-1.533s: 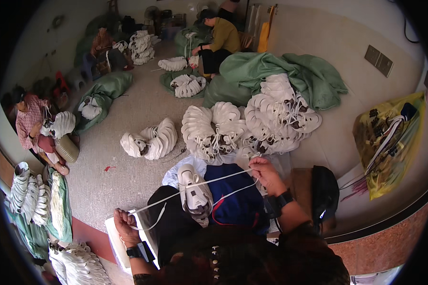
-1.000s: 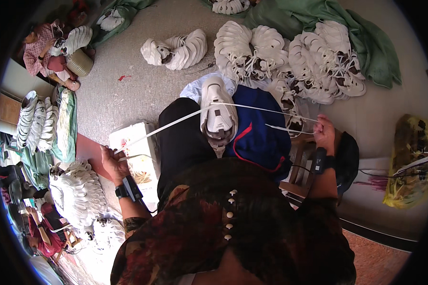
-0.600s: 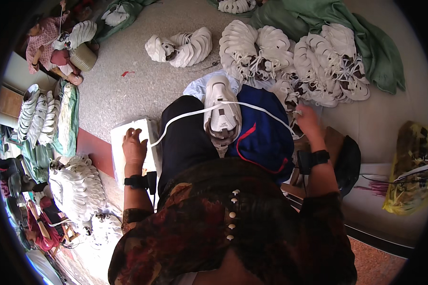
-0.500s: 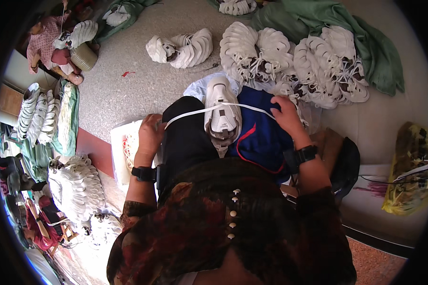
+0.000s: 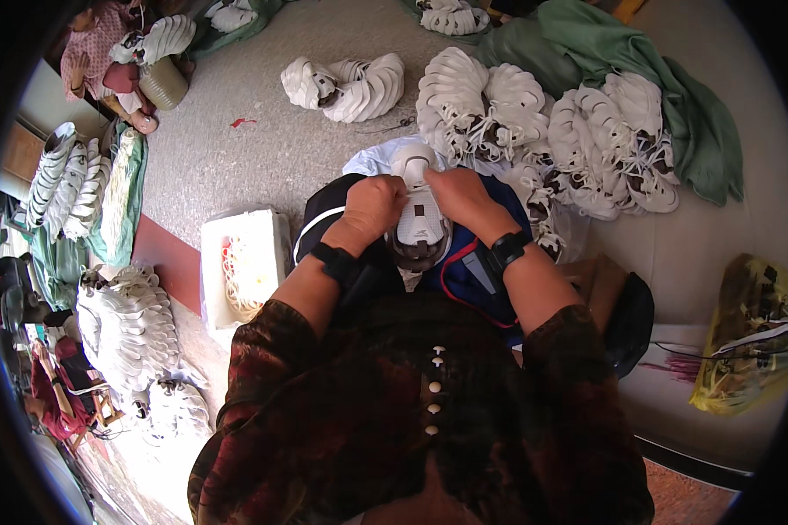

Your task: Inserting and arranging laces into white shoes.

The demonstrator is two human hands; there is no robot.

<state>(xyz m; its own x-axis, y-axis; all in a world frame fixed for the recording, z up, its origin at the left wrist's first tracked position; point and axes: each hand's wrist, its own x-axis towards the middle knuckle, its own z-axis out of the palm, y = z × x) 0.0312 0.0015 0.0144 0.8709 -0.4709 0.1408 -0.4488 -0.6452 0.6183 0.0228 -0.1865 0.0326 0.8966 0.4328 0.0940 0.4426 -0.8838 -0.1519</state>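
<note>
A white shoe upper with a grey-brown collar lies in my lap, toe pointing away. Both my hands are at its sides near the eyelets. My left hand is closed at the left side, and a white shoelace trails from there across the black cloth on my left thigh. My right hand pinches at the right side of the upper; the lace between its fingertips is mostly hidden. Blue cloth with red trim lies under my right wrist.
A white box with laces stands left. White shoe uppers lie in bundles ahead, beside green cloth; another bundle is at left. A yellow bag lies right. A co-worker sits far left.
My hands have come inward from wide apart, where they held the lace stretched across the upper, to the upper's two sides. The lace now curves over my left thigh.
</note>
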